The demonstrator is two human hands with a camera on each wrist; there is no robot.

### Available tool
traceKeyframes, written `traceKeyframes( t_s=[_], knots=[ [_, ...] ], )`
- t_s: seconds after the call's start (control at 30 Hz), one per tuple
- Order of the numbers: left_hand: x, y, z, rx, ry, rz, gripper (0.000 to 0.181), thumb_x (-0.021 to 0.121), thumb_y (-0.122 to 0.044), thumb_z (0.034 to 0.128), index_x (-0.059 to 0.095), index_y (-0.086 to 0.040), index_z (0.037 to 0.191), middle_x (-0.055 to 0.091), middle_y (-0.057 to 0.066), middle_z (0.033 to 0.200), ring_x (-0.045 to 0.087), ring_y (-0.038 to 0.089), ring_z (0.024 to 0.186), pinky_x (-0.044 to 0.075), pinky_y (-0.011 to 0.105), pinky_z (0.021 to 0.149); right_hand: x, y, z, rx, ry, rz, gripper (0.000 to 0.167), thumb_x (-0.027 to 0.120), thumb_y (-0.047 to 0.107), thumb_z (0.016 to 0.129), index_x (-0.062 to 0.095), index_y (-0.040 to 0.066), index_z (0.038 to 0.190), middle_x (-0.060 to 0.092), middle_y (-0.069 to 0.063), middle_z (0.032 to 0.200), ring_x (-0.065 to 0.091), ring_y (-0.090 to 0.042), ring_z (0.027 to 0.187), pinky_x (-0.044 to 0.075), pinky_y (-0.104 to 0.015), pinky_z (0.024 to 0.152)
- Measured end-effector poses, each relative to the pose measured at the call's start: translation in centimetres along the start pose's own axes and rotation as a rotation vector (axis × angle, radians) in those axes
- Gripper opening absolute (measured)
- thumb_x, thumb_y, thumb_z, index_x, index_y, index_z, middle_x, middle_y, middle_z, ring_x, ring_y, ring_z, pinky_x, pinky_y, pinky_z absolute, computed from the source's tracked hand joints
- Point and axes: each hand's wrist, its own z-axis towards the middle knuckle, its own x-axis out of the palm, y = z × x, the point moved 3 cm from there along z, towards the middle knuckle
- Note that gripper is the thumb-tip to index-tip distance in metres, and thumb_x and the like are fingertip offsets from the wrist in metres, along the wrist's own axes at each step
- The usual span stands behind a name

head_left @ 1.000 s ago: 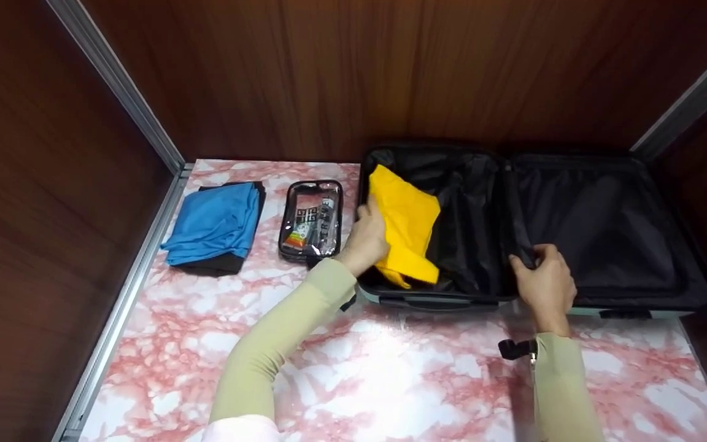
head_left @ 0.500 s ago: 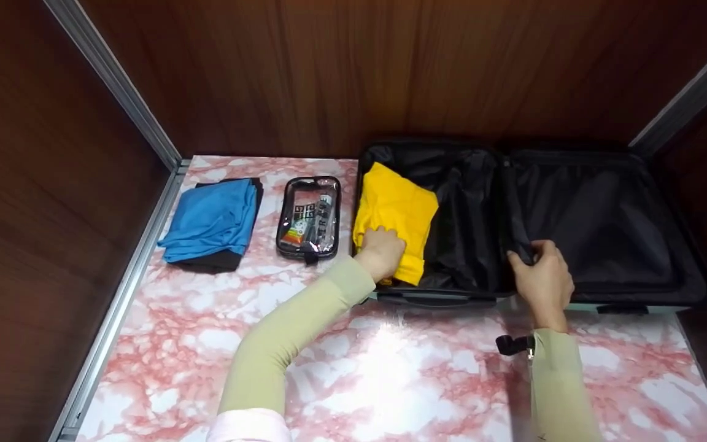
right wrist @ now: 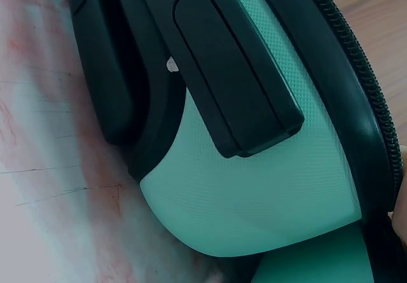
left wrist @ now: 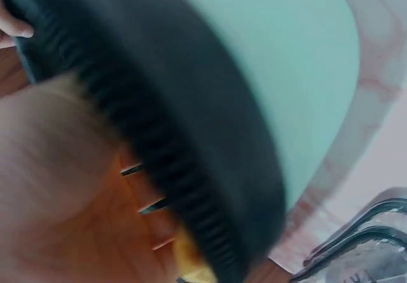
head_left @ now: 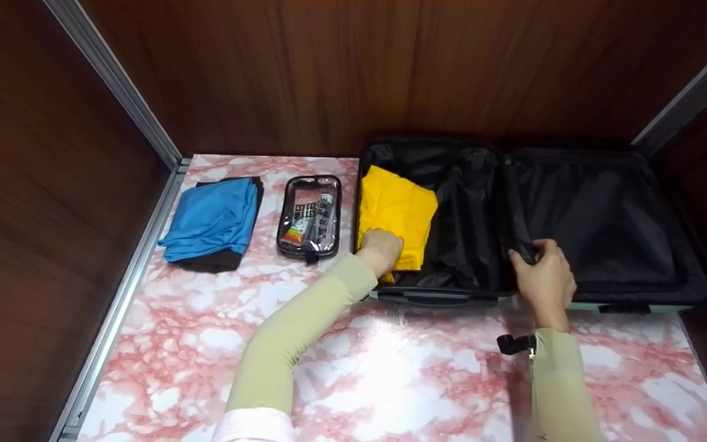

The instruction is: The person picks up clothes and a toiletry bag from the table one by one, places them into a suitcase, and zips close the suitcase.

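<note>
A mint-green suitcase (right wrist: 254, 194) with black lining lies open, its two halves side by side. In its left half rests a folded yellow garment (head_left: 399, 212), slightly askew along the left wall. My left hand (head_left: 382, 250) bends down over the garment's near left part and grips it; the fingertips are hidden in the cloth. With thumb and fingers, my right hand (head_left: 545, 279) pinches the edge of a black fabric flap (head_left: 520, 227) at the middle seam. The left wrist view is blurred, showing the suitcase's zippered rim (left wrist: 172, 111) beside the hand.
Left of the suitcase lies a clear black-edged pouch (head_left: 309, 216) with small items inside. Farther left, a folded blue garment (head_left: 211, 215) sits on a black one (head_left: 215, 261). Wood-patterned panels (head_left: 341, 73) enclose the back and sides of the marble-patterned table (head_left: 427, 374).
My left hand has moved from the garment's left side onto its near part. The garment has settled lower, its near edge shifting inward from the suitcase's front. The right hand keeps its hold.
</note>
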Motion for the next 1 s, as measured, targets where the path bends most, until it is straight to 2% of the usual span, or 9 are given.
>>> traceKeyframes(
  t_s=[0.17,0.23,0.33,0.4,0.5,0.6,0.7,0.87,1.0],
  knots=[
    [0.7,-0.1,0.4,-0.025,0.01,0.032,0.023,0.055,-0.011,0.1061,0.077,-0.015,0.11,0.072,0.005,0.109,0.067,0.023,0.097,0.056,0.036,0.073,0.2,0.0,-0.1,-0.006,0.003,0.004,0.065,0.064,0.056,0.094,0.056,0.008,0.138,0.061,-0.017,0.117,0.058,-0.042,0.105,0.043,-0.06,0.088],
    [0.8,-0.1,0.4,-0.006,0.012,0.043,0.023,0.055,-0.011,0.1056,0.077,-0.014,0.109,0.073,0.005,0.107,0.068,0.022,0.095,0.057,0.036,0.073,0.3,0.0,-0.1,-0.005,0.005,0.003,0.065,0.064,0.056,0.095,0.056,0.008,0.138,0.06,-0.017,0.116,0.058,-0.042,0.104,0.043,-0.059,0.087],
    [0.7,-0.2,0.4,0.025,-0.033,0.015,0.02,0.056,-0.009,0.1048,0.075,-0.012,0.111,0.073,0.007,0.104,0.07,0.023,0.092,0.058,0.037,0.071,0.2,-0.1,-0.1,-0.006,0.004,-0.001,0.064,0.063,0.056,0.095,0.055,0.008,0.138,0.06,-0.016,0.115,0.058,-0.041,0.102,0.043,-0.059,0.086],
    [0.5,-0.1,0.3,0.034,-0.074,-0.038,0.017,0.056,-0.008,0.1044,0.069,-0.008,0.115,0.072,0.01,0.103,0.071,0.025,0.092,0.059,0.038,0.069,0.1,0.0,-0.1,-0.005,0.007,-0.002,0.065,0.062,0.056,0.095,0.055,0.009,0.139,0.059,-0.016,0.115,0.058,-0.042,0.103,0.043,-0.06,0.086],
    [0.3,0.3,0.4,0.017,-0.131,-0.176,0.017,0.057,-0.006,0.1031,0.06,-0.004,0.12,0.069,0.014,0.105,0.07,0.03,0.094,0.06,0.04,0.071,-0.1,0.0,0.0,0.002,0.006,-0.003,0.065,0.062,0.057,0.095,0.055,0.009,0.139,0.059,-0.017,0.116,0.057,-0.042,0.104,0.043,-0.061,0.087],
    [0.1,0.7,0.5,0.003,-0.144,-0.299,0.026,0.06,-0.005,0.1002,0.053,-0.001,0.125,0.067,0.017,0.107,0.069,0.033,0.094,0.059,0.041,0.073,-0.1,0.0,0.1,0.011,0.01,-0.003,0.065,0.063,0.057,0.095,0.055,0.009,0.139,0.059,-0.016,0.118,0.057,-0.043,0.106,0.042,-0.061,0.087],
    [-0.2,0.9,0.4,0.015,-0.142,-0.336,0.031,0.065,-0.006,0.0973,0.052,-0.002,0.126,0.066,0.017,0.109,0.069,0.034,0.093,0.058,0.042,0.073,-0.1,-0.1,0.1,0.012,0.012,-0.002,0.065,0.063,0.057,0.095,0.055,0.009,0.138,0.06,-0.016,0.118,0.057,-0.043,0.106,0.042,-0.06,0.087],
    [-0.9,0.2,-0.4,0.141,-0.131,-0.259,0.044,0.08,-0.026,0.0894,0.059,-0.009,0.125,0.064,0.011,0.116,0.065,0.029,0.102,0.056,0.044,0.079,-0.1,-0.2,0.1,0.01,0.011,-0.004,0.065,0.062,0.057,0.095,0.055,0.009,0.138,0.06,-0.016,0.116,0.057,-0.042,0.104,0.043,-0.06,0.086],
    [-1.5,-1.0,-1.3,0.242,-0.081,-0.237,0.045,0.076,-0.043,0.0899,0.071,-0.014,0.123,0.064,0.01,0.121,0.061,0.028,0.11,0.054,0.042,0.086,-0.1,-0.2,0.1,0.002,0.006,-0.009,0.065,0.063,0.057,0.095,0.055,0.009,0.138,0.06,-0.017,0.115,0.058,-0.043,0.103,0.043,-0.06,0.085]
  ],
)
